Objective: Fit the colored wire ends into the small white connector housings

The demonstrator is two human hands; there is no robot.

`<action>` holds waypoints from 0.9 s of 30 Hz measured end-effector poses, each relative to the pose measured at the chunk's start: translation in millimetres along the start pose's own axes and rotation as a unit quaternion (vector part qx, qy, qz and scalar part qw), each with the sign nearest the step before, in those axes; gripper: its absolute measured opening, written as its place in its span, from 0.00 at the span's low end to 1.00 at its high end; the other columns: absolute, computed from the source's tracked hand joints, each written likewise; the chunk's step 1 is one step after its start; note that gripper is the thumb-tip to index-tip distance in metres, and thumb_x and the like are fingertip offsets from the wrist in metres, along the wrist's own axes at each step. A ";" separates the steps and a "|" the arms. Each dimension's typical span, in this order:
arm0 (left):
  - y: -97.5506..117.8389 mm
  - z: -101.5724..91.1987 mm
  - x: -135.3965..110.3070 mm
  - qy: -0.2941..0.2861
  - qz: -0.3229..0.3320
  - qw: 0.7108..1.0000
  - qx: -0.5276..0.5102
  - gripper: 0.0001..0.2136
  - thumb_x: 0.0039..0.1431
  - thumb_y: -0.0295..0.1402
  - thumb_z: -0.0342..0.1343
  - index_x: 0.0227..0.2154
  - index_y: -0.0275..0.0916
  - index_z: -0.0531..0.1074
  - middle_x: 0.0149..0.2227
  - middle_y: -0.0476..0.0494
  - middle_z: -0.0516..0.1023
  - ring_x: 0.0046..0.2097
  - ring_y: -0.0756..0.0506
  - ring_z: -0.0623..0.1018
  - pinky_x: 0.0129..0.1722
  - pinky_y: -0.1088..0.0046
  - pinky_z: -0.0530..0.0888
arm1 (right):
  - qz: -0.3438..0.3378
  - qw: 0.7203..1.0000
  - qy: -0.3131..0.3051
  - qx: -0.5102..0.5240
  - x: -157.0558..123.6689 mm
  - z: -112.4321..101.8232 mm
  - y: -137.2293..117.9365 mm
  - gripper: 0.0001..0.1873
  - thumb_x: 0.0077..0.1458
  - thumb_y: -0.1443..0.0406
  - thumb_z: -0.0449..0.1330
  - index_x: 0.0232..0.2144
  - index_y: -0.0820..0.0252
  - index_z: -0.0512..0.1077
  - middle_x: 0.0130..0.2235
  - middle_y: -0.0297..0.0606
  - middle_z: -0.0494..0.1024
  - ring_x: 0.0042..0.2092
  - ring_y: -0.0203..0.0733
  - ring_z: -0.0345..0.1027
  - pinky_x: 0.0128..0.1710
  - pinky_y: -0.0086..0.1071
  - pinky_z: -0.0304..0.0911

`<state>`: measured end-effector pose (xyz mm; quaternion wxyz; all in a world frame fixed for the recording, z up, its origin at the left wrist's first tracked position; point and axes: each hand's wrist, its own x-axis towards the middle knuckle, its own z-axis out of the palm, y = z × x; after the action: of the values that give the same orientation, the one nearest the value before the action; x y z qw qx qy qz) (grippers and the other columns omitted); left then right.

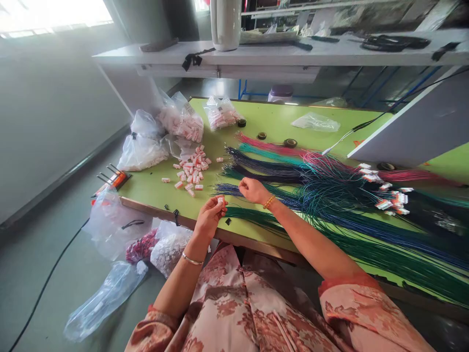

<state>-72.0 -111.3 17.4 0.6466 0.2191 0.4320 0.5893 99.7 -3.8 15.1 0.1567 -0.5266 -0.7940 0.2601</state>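
Observation:
My left hand point(208, 216) is closed around a small white and orange connector housing point(221, 200), pinched between thumb and fingers near the table's front edge. Just to its right, my right hand point(253, 190) hovers over the ends of the blue wires point(227, 189), its fingers curled together. Whatever those fingers may hold is too small to make out. Green wires point(252, 216) lie below that hand, and dark wires point(256, 164) stretch out beyond it. A loose pile of similar connector housings point(194, 168) sits beyond my left hand.
Plastic bags of housings point(183, 122) stand at the back left of the green table point(252, 115). Finished-looking connectors with wires attached point(394, 200) lie at the right. Tape rolls point(290, 143) rest behind the wires. An orange block with metal prongs point(115, 180) sits at the left edge.

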 end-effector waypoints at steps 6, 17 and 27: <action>-4.2 2.7 5.3 -0.006 -0.001 1.000 -0.003 0.18 0.43 0.32 0.69 0.37 0.33 0.73 0.31 0.44 0.76 0.27 0.55 0.72 0.26 0.79 0.66 | -0.030 0.999 -0.021 0.039 22.4 0.7 -23.3 0.09 0.53 0.70 0.55 0.34 0.65 0.74 0.31 0.38 0.79 0.30 0.33 0.68 0.31 0.25 0.58; -9.0 9.9 11.1 -0.011 -0.003 1.000 -0.016 0.18 0.42 0.32 0.69 0.37 0.34 0.73 0.32 0.47 0.75 0.28 0.55 0.71 0.26 0.80 0.66 | -0.011 0.991 0.043 -0.129 24.9 -13.7 -40.8 0.11 0.57 0.66 0.53 0.34 0.62 0.75 0.33 0.44 0.80 0.34 0.40 0.70 0.32 0.29 0.56; 1.8 14.2 9.6 -0.031 -0.030 0.996 -0.082 0.15 0.46 0.29 0.67 0.39 0.37 0.74 0.33 0.48 0.73 0.30 0.55 0.71 0.29 0.80 0.68 | -0.108 0.967 0.045 0.226 -33.6 -15.4 -38.0 0.09 0.51 0.61 0.57 0.26 0.62 0.69 0.23 0.31 0.70 0.25 0.31 0.58 0.26 0.25 0.55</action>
<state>-62.0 -98.6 23.6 0.6928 0.1710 0.3685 0.5958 92.3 -42.5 50.5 0.3343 -0.3995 -0.7590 0.3906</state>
